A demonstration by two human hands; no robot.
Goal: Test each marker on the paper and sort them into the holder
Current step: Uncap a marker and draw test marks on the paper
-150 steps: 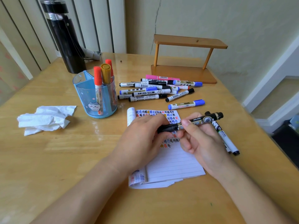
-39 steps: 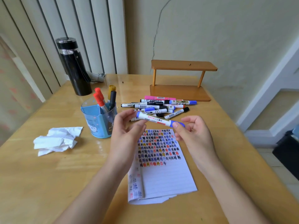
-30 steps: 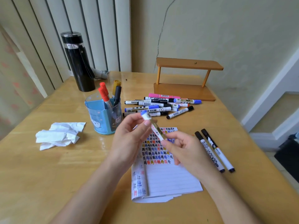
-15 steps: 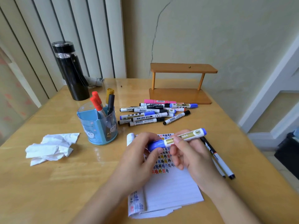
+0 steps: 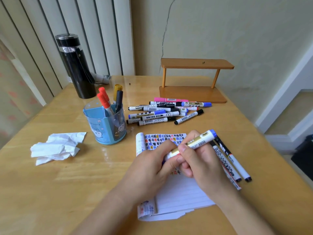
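Hands together over the pad, both on one marker. The right hand [image 5: 203,167] pinches the barrel of the blue marker [image 5: 196,142] with thumb and curled fingers. The left hand [image 5: 150,168] is closed round the marker's lower end, touching the right hand. That end is hidden in the fingers, so I cannot tell whether the cap is on or off. The marker is tilted, with its blue tail end pointing up toward 2 o'clock, held above the paper pad [image 5: 183,192].

The pad is lined, its top rows full of small coloured test marks, and it lies under both hands with its top sheet curled over at the left edge.

At 3 o'clock, just beside the right hand, two black-capped markers [image 5: 227,160] lie side by side on the table [image 5: 50,192], partly behind the hand.

At 12 o'clock lies the pile of markers [image 5: 160,112]: black, blue and one pink, mostly sideways and touching each other.

At 10 o'clock stands the blue holder [image 5: 105,128], upright, with two red markers [image 5: 103,100], a gold marker [image 5: 117,89] and a black marker [image 5: 118,100] standing in it.

At 9 o'clock is a crumpled white tissue [image 5: 55,148], well apart from the hands.

Far at 11 o'clock is an upright black bottle [image 5: 76,65]. Far at 1 o'clock is a wooden shelf [image 5: 193,82] against the wall.
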